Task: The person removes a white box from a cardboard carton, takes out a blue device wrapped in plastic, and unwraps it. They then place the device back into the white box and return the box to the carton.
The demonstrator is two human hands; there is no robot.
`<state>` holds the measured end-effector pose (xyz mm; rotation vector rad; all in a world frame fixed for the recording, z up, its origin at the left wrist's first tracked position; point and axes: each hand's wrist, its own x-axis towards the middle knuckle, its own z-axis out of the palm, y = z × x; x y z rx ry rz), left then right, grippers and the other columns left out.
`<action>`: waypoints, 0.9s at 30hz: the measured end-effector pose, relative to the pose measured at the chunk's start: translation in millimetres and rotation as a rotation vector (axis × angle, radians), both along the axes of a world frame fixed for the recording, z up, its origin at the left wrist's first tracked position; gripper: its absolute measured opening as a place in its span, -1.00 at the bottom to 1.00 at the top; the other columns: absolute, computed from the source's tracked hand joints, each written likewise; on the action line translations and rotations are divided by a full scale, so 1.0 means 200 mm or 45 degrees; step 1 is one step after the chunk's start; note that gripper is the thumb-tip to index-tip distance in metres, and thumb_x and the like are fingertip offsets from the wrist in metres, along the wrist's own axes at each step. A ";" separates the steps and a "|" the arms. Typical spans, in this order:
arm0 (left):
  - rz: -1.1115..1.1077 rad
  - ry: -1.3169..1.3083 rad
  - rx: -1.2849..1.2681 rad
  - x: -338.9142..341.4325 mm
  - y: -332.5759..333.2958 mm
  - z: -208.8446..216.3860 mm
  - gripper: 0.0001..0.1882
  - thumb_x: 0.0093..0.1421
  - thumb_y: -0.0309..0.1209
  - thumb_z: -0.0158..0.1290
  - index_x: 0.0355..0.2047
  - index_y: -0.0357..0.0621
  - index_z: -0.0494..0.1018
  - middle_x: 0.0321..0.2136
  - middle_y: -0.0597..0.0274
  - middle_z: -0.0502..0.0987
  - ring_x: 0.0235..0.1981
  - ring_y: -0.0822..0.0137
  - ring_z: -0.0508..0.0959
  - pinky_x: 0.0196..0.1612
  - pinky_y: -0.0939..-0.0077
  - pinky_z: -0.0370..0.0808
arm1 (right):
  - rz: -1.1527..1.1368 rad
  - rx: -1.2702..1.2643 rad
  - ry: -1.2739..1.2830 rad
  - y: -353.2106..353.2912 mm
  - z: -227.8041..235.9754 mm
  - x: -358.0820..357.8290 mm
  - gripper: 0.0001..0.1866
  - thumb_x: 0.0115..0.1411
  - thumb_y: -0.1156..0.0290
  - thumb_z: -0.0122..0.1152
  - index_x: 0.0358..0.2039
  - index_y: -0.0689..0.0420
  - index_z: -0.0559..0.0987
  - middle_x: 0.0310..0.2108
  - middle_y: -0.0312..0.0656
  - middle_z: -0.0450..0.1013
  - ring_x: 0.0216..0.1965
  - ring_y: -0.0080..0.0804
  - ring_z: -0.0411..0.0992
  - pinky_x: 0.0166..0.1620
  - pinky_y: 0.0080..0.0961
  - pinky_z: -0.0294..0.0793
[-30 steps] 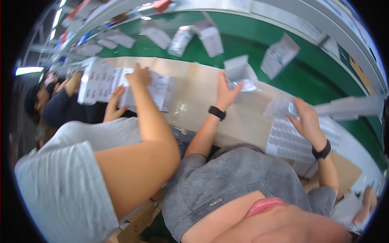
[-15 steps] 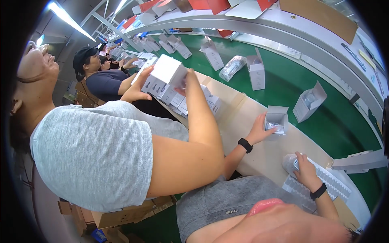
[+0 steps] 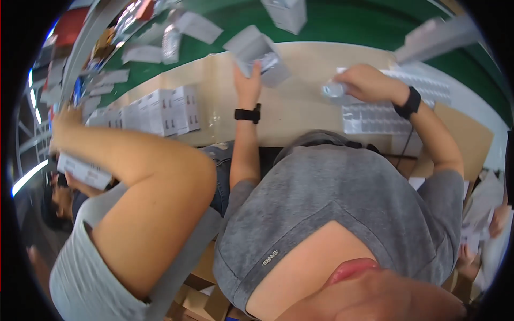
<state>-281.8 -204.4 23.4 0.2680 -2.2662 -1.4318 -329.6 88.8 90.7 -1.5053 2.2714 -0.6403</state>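
My left hand (image 3: 247, 80), a black band on its wrist, grips an open white box (image 3: 241, 49) above the beige work surface. Inside the box lies something in clear plastic wrap (image 3: 269, 60), with my thumb at the box's edge. My right hand (image 3: 367, 81) is closed round a small whitish, clear-wrapped item (image 3: 334, 90) with a pale blue end; blur hides its exact kind. Beneath that hand and forearm lie sheets of pale labels (image 3: 375, 119) in rows.
A co-worker's bare arm (image 3: 144, 155) reaches along my left, near a row of white printed boxes (image 3: 160, 112). Open white boxes (image 3: 286, 13) stand on the green belt (image 3: 230, 16) beyond the beige surface (image 3: 300, 115). A brown cardboard flap (image 3: 463, 139) rises at right.
The view has swung right, shifting the co-worker to the left edge. My right hand has lifted the wrapped item from over the label sheets toward the box, which my left hand still holds, now tilted.
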 end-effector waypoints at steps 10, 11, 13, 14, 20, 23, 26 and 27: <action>-0.007 0.032 0.227 0.08 0.13 0.05 -0.53 0.07 -0.38 0.07 -0.06 -0.36 0.24 -0.14 0.02 0.38 -0.12 0.25 0.39 -0.03 0.45 0.28 | -0.298 -0.288 0.125 0.06 0.18 0.12 -0.86 -0.02 0.50 0.05 -0.40 0.23 0.43 -0.50 0.01 0.37 -0.39 0.00 0.34 -0.35 -0.28 0.32; -0.034 -0.005 0.181 0.09 0.13 0.07 -0.51 0.08 -0.37 0.07 -0.03 -0.38 0.22 -0.11 0.03 0.37 -0.10 0.26 0.37 -0.02 0.46 0.26 | -0.344 -0.271 0.185 0.05 0.22 0.13 -0.88 0.00 0.50 0.04 -0.42 0.23 0.43 -0.50 0.02 0.36 -0.38 0.01 0.33 -0.35 -0.29 0.32; -0.073 -0.035 0.138 0.09 0.14 0.12 -0.48 0.08 -0.37 0.06 -0.01 -0.40 0.20 -0.09 0.04 0.36 -0.08 0.27 0.35 0.00 0.47 0.24 | -0.415 -0.274 0.226 0.06 0.25 0.12 -0.89 0.01 0.50 0.03 -0.42 0.24 0.42 -0.48 0.00 0.36 -0.38 -0.04 0.34 -0.34 -0.33 0.32; -0.125 -0.032 0.075 0.09 0.17 0.16 -0.51 0.09 -0.37 0.05 -0.02 -0.38 0.20 -0.12 0.03 0.37 -0.10 0.26 0.37 -0.02 0.46 0.26 | -0.481 -0.279 0.260 0.08 0.25 0.12 -0.90 0.03 0.51 0.03 -0.42 0.25 0.40 -0.47 -0.03 0.36 -0.38 -0.09 0.35 -0.33 -0.37 0.32; -0.345 0.009 0.307 -0.10 0.43 0.34 -0.55 0.16 -0.30 -0.04 -0.04 -0.34 0.19 -0.15 -0.01 0.37 -0.13 0.22 0.38 -0.05 0.46 0.28 | -0.786 -0.618 0.369 0.19 0.23 -0.08 -0.89 0.10 0.46 -0.01 -0.42 0.25 0.36 -0.47 -0.08 0.35 -0.39 -0.19 0.34 -0.32 -0.46 0.31; -0.429 0.123 0.558 -0.38 0.48 0.22 -0.53 0.19 -0.24 -0.10 -0.01 -0.34 0.13 -0.13 -0.04 0.35 -0.11 0.20 0.36 -0.04 0.45 0.26 | -0.718 -0.514 0.099 0.19 0.22 -0.29 -0.87 0.13 0.42 -0.03 -0.39 0.24 0.35 -0.51 -0.11 0.32 -0.41 -0.18 0.33 -0.33 -0.48 0.30; -0.307 0.025 0.635 -0.65 0.61 0.24 -0.51 0.20 -0.26 -0.14 0.01 -0.36 0.07 -0.09 -0.08 0.30 -0.07 0.13 0.34 -0.01 0.42 0.25 | -0.926 -0.344 0.223 0.20 0.18 -0.59 -0.82 0.09 0.36 -0.02 -0.32 0.17 0.39 -0.51 -0.02 0.39 -0.41 -0.02 0.35 -0.36 -0.29 0.33; -0.318 0.032 0.644 -0.74 0.64 0.25 -0.51 0.20 -0.26 -0.14 0.01 -0.36 0.07 -0.09 -0.08 0.30 -0.07 0.13 0.34 -0.01 0.42 0.25 | -0.933 -0.337 0.237 0.20 0.17 -0.67 -0.82 0.09 0.36 -0.02 -0.32 0.17 0.39 -0.51 -0.02 0.39 -0.41 -0.02 0.35 -0.36 -0.29 0.33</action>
